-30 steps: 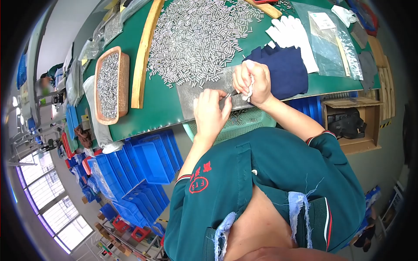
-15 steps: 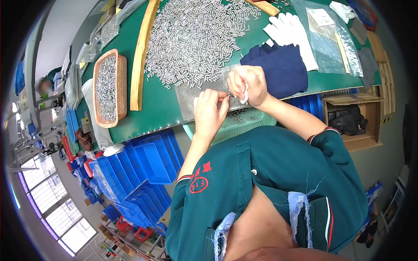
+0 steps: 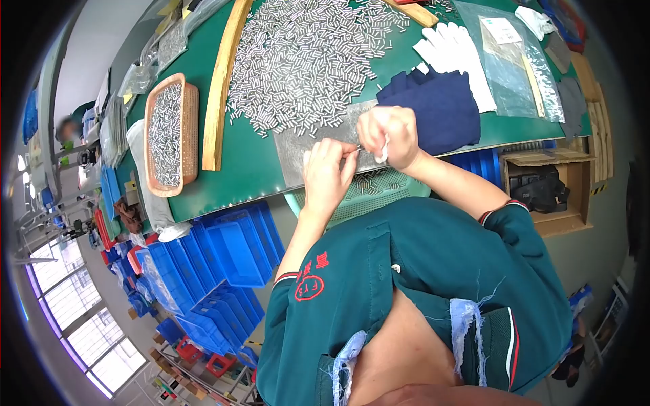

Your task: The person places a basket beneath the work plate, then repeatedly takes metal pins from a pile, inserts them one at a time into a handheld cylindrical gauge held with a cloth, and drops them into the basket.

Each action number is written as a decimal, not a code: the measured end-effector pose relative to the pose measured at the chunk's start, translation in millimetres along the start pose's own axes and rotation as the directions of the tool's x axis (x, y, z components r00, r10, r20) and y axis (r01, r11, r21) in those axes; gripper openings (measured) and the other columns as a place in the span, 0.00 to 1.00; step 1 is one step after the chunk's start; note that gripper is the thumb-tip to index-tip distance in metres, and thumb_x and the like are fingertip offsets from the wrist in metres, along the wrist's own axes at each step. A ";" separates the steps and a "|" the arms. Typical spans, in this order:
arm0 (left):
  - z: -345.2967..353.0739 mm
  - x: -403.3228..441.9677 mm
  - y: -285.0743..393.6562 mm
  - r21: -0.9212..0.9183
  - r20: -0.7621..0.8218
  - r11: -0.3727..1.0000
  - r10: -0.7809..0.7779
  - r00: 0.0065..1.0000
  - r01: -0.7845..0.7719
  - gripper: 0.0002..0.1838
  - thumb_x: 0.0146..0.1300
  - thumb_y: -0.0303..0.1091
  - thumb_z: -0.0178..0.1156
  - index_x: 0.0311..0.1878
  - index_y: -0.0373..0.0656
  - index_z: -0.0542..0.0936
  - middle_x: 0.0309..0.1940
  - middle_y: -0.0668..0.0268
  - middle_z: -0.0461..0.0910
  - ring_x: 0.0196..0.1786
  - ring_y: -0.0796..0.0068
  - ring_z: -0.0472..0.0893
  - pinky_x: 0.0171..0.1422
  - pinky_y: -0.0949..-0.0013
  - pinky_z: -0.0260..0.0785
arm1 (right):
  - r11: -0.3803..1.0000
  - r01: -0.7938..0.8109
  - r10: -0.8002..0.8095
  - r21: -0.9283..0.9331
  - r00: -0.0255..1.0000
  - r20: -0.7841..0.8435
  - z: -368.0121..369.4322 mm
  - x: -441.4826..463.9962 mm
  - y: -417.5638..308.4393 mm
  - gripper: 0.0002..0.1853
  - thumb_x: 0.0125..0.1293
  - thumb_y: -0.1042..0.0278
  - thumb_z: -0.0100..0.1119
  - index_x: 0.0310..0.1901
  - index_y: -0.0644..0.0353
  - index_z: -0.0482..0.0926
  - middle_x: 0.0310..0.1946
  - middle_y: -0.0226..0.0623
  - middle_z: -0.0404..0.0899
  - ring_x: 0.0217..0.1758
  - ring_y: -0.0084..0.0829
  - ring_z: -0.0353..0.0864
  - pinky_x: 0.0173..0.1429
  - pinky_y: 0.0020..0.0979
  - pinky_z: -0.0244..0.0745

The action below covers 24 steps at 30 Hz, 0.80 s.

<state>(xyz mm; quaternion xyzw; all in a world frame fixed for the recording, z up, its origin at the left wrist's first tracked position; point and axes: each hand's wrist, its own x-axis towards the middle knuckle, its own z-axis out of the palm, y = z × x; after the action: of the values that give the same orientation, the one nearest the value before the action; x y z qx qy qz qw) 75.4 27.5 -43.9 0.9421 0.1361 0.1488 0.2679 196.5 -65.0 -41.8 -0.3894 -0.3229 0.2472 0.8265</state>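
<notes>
My left hand [image 3: 328, 169] pinches a small metal pin [image 3: 359, 148] between thumb and fingertips, over the grey plate [image 3: 295, 157] at the table's front edge. Close beside it, my right hand [image 3: 391, 135] is closed in a fist around a white piece [image 3: 384, 150], which looks like cloth and sticks out below the fingers. The pin's far end meets the right fingers; whether they also grip it I cannot tell. Beyond both hands spreads a large heap of metal pins [image 3: 305, 61]. Under the table edge, a light green basket [image 3: 379, 193] holds more pins.
A pink basket [image 3: 190, 135] of pins stands left of a wooden strip [image 3: 220, 101]. Right of the heap lie dark blue cloth [image 3: 440, 111], a white glove [image 3: 457, 54] and a plastic bag [image 3: 514, 74]. Blue bins [image 3: 237, 250] and a cardboard box [image 3: 565, 216] sit below the table.
My right hand has shifted and turned slightly, and the white piece in it shows a little lower. The left hand keeps its pinch on the pin almost in place.
</notes>
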 end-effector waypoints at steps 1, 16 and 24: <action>-0.4 0.0 0.5 0.014 -0.003 1.000 0.007 1.000 -0.007 0.05 0.49 0.29 0.62 0.29 0.45 0.75 0.25 0.68 0.72 0.32 0.68 0.72 0.36 0.66 0.58 | 0.992 0.091 -0.084 -0.084 0.993 0.084 0.2 -0.3 2.7 0.23 0.64 0.66 0.39 0.10 0.61 0.59 0.07 0.34 0.62 0.09 0.22 0.57 0.16 0.24 0.52; -32.5 9.7 -26.9 0.227 -0.115 0.964 -0.115 0.987 0.138 0.07 0.53 0.29 0.59 0.38 0.48 0.78 0.31 0.68 0.74 0.38 0.67 0.74 0.42 0.65 0.62 | 0.941 -0.229 0.272 0.249 0.950 -0.156 1.9 13.0 -7.4 0.23 0.67 0.58 0.35 0.13 0.56 0.56 0.07 0.30 0.55 0.08 0.21 0.53 0.16 0.25 0.55; -38.8 23.7 -27.6 0.300 0.003 0.954 -0.029 1.000 0.027 0.05 0.52 0.30 0.60 0.34 0.47 0.78 0.30 0.67 0.73 0.38 0.68 0.74 0.42 0.66 0.61 | 0.946 -0.212 0.253 0.243 0.955 -0.151 2.1 12.9 -7.5 0.23 0.67 0.58 0.35 0.13 0.56 0.57 0.06 0.30 0.55 0.08 0.21 0.52 0.16 0.25 0.55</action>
<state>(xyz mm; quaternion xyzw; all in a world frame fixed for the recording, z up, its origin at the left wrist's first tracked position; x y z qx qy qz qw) 78.5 76.1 -22.5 0.9704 0.1694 0.1192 0.1245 204.8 -59.8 -30.3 -0.3500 -0.1682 0.3419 0.8558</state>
